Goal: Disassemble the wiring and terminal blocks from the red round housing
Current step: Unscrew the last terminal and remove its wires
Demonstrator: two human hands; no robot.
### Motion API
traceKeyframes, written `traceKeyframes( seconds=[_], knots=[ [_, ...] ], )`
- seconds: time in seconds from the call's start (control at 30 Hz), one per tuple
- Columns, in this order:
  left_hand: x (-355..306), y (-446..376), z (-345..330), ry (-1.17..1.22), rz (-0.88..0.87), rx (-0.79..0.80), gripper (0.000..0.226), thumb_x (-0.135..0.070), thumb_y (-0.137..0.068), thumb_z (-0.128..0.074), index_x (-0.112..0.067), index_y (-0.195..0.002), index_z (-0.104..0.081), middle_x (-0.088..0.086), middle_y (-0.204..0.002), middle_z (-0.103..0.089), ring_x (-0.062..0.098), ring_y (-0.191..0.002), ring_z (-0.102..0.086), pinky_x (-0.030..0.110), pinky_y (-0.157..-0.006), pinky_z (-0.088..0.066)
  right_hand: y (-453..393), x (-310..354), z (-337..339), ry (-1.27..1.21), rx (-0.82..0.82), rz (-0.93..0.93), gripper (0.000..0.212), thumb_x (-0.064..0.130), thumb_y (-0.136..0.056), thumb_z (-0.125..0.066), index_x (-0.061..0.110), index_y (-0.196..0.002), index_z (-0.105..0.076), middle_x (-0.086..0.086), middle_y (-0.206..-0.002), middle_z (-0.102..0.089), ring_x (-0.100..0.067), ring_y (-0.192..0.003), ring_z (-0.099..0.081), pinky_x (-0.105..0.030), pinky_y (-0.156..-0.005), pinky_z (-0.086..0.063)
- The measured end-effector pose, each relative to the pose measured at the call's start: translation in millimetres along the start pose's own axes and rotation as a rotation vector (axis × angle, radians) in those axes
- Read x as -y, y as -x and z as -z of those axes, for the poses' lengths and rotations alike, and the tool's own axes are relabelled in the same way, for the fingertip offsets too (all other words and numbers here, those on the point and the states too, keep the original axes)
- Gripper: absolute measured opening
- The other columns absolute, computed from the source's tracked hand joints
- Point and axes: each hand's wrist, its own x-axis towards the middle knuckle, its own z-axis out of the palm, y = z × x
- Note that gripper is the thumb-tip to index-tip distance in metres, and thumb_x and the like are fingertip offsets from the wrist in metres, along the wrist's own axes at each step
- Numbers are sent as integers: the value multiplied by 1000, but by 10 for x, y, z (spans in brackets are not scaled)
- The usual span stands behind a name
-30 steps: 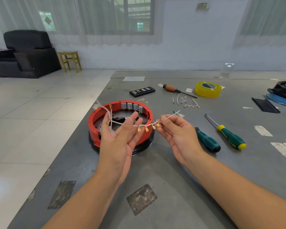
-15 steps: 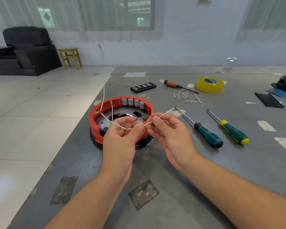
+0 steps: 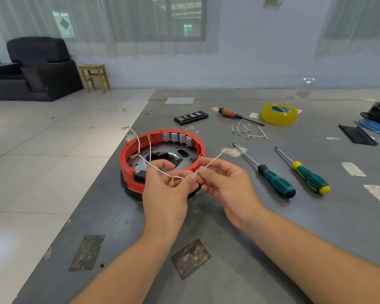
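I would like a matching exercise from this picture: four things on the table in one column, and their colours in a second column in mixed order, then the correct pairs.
Things:
1. round housing
2. roll of tape
3. bit case
4. terminal blocks inside the housing

Colours:
A. black
B. grey
C. red
D. yellow

Pairs: 1-C, 2-D, 3-A, 4-B
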Motion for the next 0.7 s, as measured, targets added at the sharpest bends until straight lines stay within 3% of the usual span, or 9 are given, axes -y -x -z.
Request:
traceKeyframes(
  seconds=[0.2,0.33,0.47,0.57,0.7],
  knots=[
    [-39,-17,46,-86,71,58,45,2,-87,-81,-21,-109,-49,2,-85,-81,21,-76,-80,36,-78,-65,-87,190,213,223,207,-98,29,0,-92,-69,9,-119,-73,-12,-93,-74,-16,-76,-66,-21,-67,-50],
    [-50,-52,87,-194,84,149,45,3,-85,-82,-20,-106,-49,2,-80,-80,21,-75,-79,29,-68,-64,-131,327,355,593,403,-63,33,6,-94,-69,16,-126,-70,-6,-85,-73,-11,-81,-65,-22,-76,-52],
    [-6,-61,93,-245,102,185,46,2,-83,-84,-19,-106,-50,1,-80,-80,21,-74,-78,34,-71,-65,-153,322,406,880,480,8,34,16,-98,-67,22,-131,-68,5,-80,-71,-2,-80,-66,-15,-84,-48],
    [15,-54,100,-196,104,167,43,-1,-84,-84,-20,-107,-53,4,-83,-80,23,-79,-79,29,-71,-64,-137,239,385,715,398,-16,29,13,-98,-66,23,-125,-68,3,-83,-73,-7,-78,-64,-23,-80,-51],
    [-18,-44,78,-67,123,145,26,-9,-94,-77,-17,-112,-59,7,-88,-81,23,-84,-80,24,-70,-63,-150,181,348,464,254,-24,16,1,-92,-69,9,-106,-69,-2,-78,-73,-14,-70,-64,-25,-66,-50]
  ],
)
